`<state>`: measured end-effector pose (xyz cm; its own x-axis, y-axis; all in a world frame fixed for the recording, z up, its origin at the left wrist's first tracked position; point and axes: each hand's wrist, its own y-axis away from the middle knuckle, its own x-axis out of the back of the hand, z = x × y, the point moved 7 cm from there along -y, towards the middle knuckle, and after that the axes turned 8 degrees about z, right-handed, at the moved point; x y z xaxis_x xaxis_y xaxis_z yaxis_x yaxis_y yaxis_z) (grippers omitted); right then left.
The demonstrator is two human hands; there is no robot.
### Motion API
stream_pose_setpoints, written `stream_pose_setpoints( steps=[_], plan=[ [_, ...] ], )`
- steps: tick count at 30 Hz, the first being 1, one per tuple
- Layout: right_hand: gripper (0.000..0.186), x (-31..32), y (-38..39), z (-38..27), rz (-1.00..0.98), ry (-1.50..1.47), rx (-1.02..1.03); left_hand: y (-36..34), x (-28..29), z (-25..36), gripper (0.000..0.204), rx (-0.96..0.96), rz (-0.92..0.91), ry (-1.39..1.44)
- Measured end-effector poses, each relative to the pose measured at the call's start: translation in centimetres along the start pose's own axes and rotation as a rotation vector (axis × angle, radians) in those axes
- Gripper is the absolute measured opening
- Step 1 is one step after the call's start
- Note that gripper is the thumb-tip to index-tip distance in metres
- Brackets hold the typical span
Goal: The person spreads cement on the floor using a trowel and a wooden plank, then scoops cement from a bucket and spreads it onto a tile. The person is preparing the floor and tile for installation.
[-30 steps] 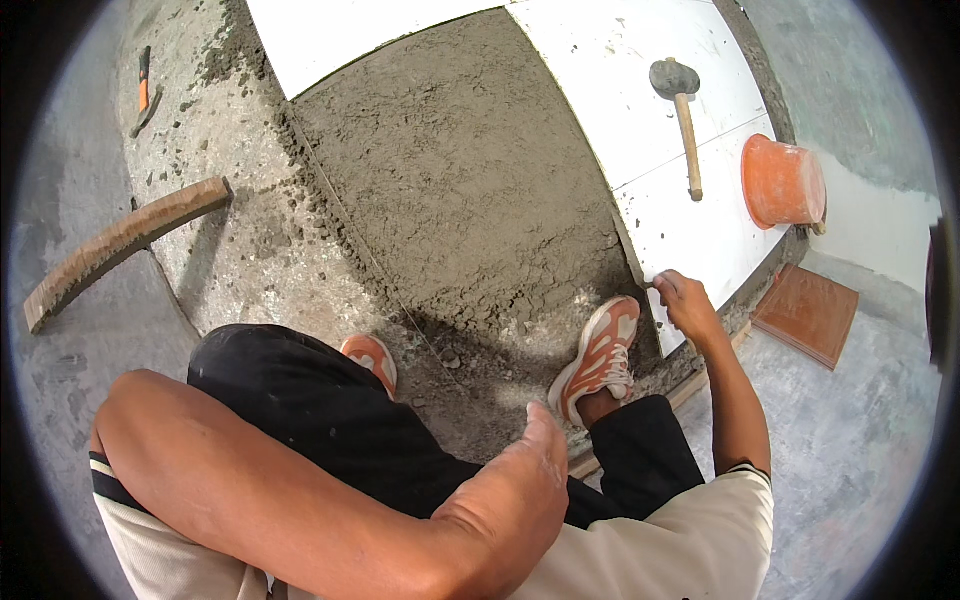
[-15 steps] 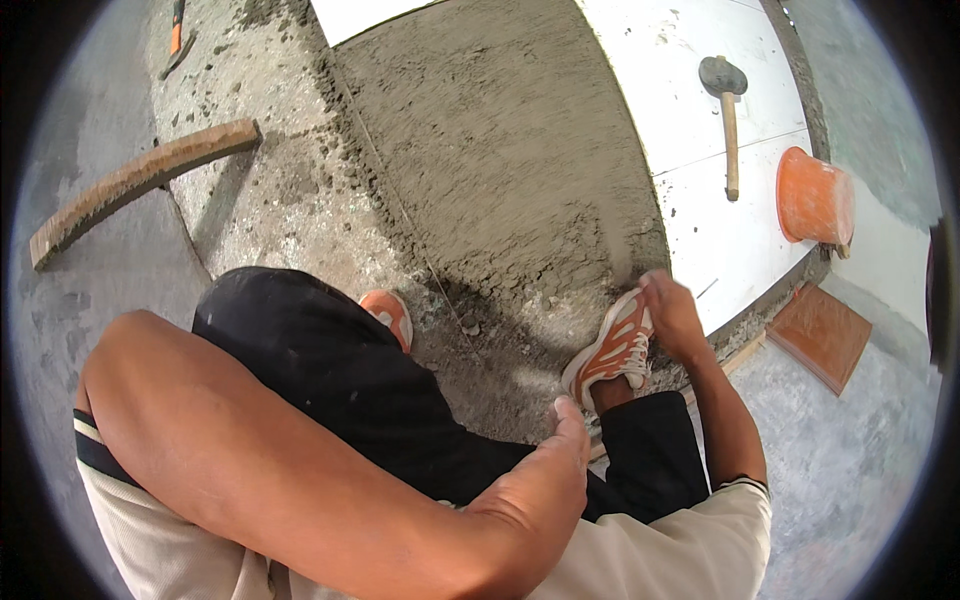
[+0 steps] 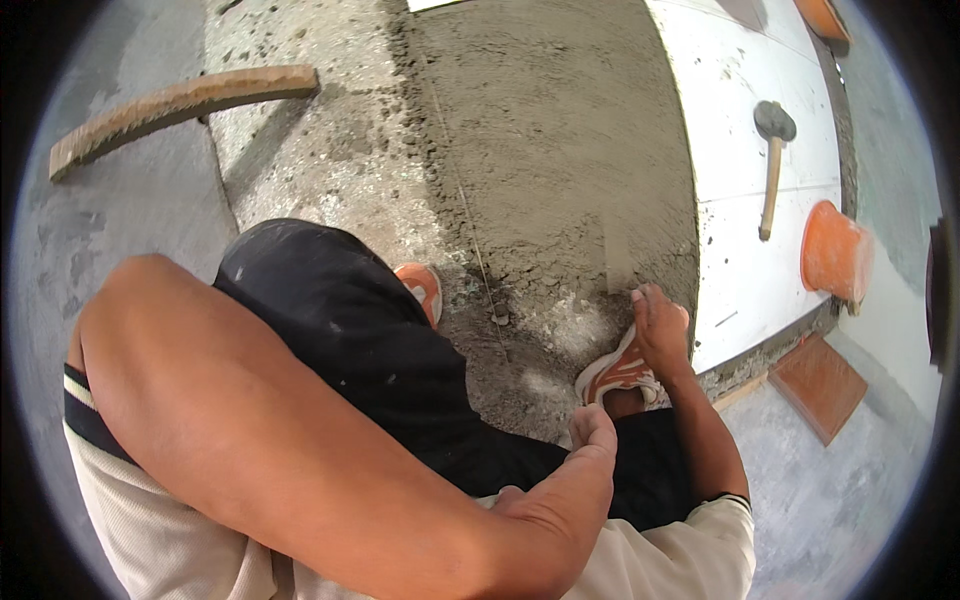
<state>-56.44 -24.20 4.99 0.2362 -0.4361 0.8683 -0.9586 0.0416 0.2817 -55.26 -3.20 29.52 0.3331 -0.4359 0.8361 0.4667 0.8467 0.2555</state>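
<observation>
My left forearm crosses my lap, and my left hand (image 3: 568,478) hangs in front of my right thigh. Its thumb stands apart from the other fingers, and I see nothing in it. Beside my right shoe (image 3: 615,368), my right hand (image 3: 662,328) is low at the near edge of a bed of wet grey mortar (image 3: 550,130), fingers curled. A smooth narrow strip (image 3: 618,250) runs across the mortar from its fingertips. Whether that is a tool's blade or smoothed mortar I cannot tell. A thin string (image 3: 465,205) stretches along the mortar's left edge.
White tiles (image 3: 745,255) border the mortar on the right, bearing a rubber mallet (image 3: 773,165) and an orange bucket (image 3: 835,252) tipped on its side. Beyond their near corner lies a brown tile (image 3: 818,388). At left, a wooden board (image 3: 190,100) rests across the rough floor.
My view has shifted, so the board, mallet and bucket sit elsewhere in it. My right hand has moved from over the shoe's toe towards its inner side; the smooth strip shows more clearly.
</observation>
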Motion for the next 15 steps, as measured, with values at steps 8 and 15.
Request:
stream_pose_setpoints(
  steps=[8, 15],
  plan=[
    [0.032, -5.2, 1.5, -4.3, -0.219, 0.017, -0.049, 0.9, 0.0, 0.4, 0.053, 0.044, 0.065, 0.046],
    [0.037, 1.8, 0.9, 1.6, 0.021, 0.251, -0.141, 2.6, -0.1, 0.1, 0.052, 0.071, 0.072, 0.042]
  ],
)
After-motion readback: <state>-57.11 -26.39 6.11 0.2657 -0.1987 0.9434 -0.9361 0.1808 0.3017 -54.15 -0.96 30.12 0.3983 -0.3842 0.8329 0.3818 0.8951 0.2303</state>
